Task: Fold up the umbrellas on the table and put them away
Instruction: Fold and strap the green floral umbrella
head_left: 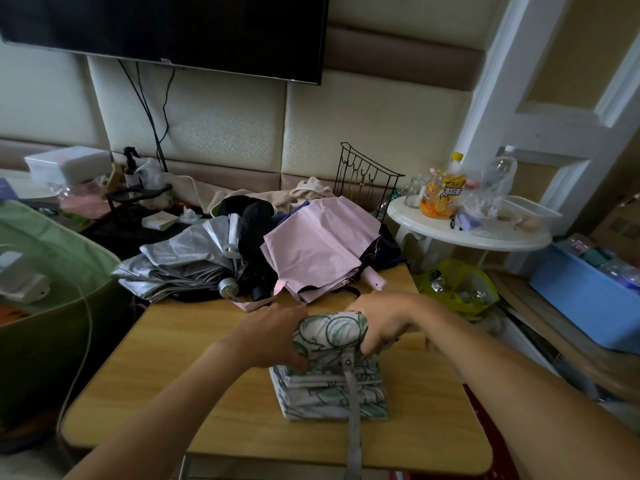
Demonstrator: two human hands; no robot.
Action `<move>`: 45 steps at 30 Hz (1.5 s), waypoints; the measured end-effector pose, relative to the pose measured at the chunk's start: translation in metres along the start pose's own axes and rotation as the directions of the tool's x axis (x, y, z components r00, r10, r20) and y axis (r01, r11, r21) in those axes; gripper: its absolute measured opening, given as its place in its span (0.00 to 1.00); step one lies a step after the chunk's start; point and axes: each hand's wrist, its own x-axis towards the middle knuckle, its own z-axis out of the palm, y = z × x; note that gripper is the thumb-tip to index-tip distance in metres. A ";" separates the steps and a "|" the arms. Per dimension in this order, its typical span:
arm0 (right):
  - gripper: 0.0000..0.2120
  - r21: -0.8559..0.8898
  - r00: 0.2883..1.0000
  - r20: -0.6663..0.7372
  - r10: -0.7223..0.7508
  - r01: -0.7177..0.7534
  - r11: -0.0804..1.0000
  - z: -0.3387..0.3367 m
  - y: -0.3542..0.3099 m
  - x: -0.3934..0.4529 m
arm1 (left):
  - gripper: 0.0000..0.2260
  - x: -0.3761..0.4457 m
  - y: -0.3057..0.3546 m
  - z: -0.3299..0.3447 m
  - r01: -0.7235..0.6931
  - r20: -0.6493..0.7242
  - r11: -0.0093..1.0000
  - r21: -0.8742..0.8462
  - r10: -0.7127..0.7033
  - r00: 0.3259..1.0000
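A white umbrella with a green leaf print lies on the wooden table in front of me, its canopy rolled around the shaft. My left hand presses its left side and my right hand grips its right side. Its grey strap with a snap hangs toward me over the table edge. Behind it lie a pink umbrella, a silver umbrella and a black one, all loosely collapsed.
A white round side table with an orange drink bottle and jars stands at the right. A yellow-green bag sits below it, a blue bin further right. A green bag stands at the left, a wire rack behind.
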 end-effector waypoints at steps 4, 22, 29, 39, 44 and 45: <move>0.15 -0.041 0.999 -0.038 -0.012 0.010 0.999 0.004 -0.003 0.002 | 0.16 -0.002 -0.005 -0.002 -0.026 -0.063 0.998 -0.049 0.023 0.998; 0.13 -0.351 0.946 -0.290 -0.146 0.037 0.936 0.025 -0.011 0.010 | 0.29 -0.008 -0.027 -0.005 0.124 0.056 0.992 -0.029 -0.122 0.991; 0.13 -0.243 0.968 -0.230 -0.096 0.038 0.969 0.019 0.001 0.016 | 0.37 -0.004 -0.016 0.010 0.173 -0.026 0.974 0.147 -0.171 0.985; 0.23 -0.217 0.973 -0.220 -0.072 0.023 0.976 0.024 -0.002 0.013 | 0.32 0.001 -0.016 0.004 0.193 -0.068 0.980 0.049 -0.190 0.980; 0.39 -0.387 0.932 -0.329 -0.151 0.013 0.922 0.030 -0.014 0.010 | 0.23 -0.002 -0.008 -0.008 0.205 -0.046 0.979 -0.013 -0.206 0.978; 0.39 -0.388 0.927 -0.344 -0.151 0.006 0.922 0.029 -0.014 0.009 | 0.19 -0.002 -0.007 -0.010 0.205 -0.034 0.978 -0.042 -0.206 0.978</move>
